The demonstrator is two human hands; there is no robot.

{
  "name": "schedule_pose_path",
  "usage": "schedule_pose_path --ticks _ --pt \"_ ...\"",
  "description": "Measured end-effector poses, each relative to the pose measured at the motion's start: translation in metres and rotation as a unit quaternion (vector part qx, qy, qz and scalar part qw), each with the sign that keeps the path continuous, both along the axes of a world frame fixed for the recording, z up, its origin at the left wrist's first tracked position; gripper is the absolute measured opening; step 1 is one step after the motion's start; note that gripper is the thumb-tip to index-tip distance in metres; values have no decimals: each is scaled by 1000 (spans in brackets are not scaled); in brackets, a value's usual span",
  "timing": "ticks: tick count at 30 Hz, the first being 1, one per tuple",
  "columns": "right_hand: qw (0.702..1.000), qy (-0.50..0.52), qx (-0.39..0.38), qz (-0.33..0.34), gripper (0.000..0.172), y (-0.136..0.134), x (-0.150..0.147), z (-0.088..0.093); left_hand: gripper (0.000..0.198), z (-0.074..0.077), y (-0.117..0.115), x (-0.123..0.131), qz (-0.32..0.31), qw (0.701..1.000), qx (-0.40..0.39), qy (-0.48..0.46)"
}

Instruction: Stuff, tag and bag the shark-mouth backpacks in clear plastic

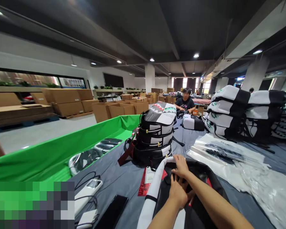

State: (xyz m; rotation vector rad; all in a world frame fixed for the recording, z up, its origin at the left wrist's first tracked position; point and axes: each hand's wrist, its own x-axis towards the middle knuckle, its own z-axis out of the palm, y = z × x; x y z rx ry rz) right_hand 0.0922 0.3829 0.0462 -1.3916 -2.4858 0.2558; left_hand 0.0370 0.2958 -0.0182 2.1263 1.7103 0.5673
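A black-and-white backpack lies on the grey-covered table directly in front of me, its black side with straps facing up. My right hand is at the far edge of this backpack, fingers closed over its white rim. Just below it, my left hand lies on the black part, fingers stretched forward and partly hidden. Something small and red shows beside the left thumb. Under the backpack's left edge rests a red packet with a white label. Behind stands a stack of backpacks with a shark-teeth print on top.
Left of me are a black phone, a white device with cables and a green-lined trough holding bagged items. Clear plastic bags lie at right, before tall backpack piles. A person works across the table.
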Motion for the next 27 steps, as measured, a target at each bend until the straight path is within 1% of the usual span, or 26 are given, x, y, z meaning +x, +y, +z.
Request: schedule_pose_path --ticks 1,2,3,4,6,7,8,9,11,12,13,14,16,18,19,20,22,25,27 --pt "999 16 6 32 64 -18 11 -2 61 -5 6 0 15 1000 13 3" --pt "996 37 11 75 61 -39 24 -6 61 -10 11 1 31 999 26 3" --pt "986 75 17 145 55 -61 38 -13 60 -14 15 1 45 998 36 3" --pt "967 109 23 231 45 -82 53 -21 58 -16 18 1 62 997 50 -8" --pt "921 134 36 364 20 -117 78 -39 54 -17 21 1 97 991 76 -55" --pt "906 133 41 400 9 -128 86 -48 53 -15 20 0 112 986 88 -84" --pt "904 128 51 404 8 -134 91 -56 51 -12 20 -1 124 981 97 -111" --pt "914 126 65 381 13 -136 92 -63 50 -7 18 -3 130 977 103 -133" --pt "942 130 101 293 21 -129 87 -76 47 4 9 -8 116 976 107 -151" --pt "951 134 119 251 22 -123 83 -82 44 10 1 -11 99 976 111 -156" --pt "955 137 136 226 21 -117 78 -88 39 14 -9 -14 77 977 115 -161" --pt "955 139 150 216 20 -112 75 -92 34 17 -21 -18 38 980 112 -159" --pt "951 138 178 213 19 -107 71 -100 24 17 -50 -24 -68 984 86 -138" --pt "947 131 203 210 17 -106 70 -106 26 14 -79 -28 -158 980 48 -107" --pt "946 126 212 210 17 -108 71 -107 28 11 -92 -29 -184 978 34 -94" --pt "944 121 221 212 17 -109 72 -108 29 9 -102 -29 -196 977 26 -85" --pt "941 113 235 214 19 -111 72 -107 26 6 -116 -25 -201 976 19 -77" --pt "940 133 243 198 26 -113 74 -100 25 2 -121 -12 -215 974 12 -73" --pt "942 177 237 161 31 -117 77 -91 26 -2 -120 -1 -217 973 12 -73"
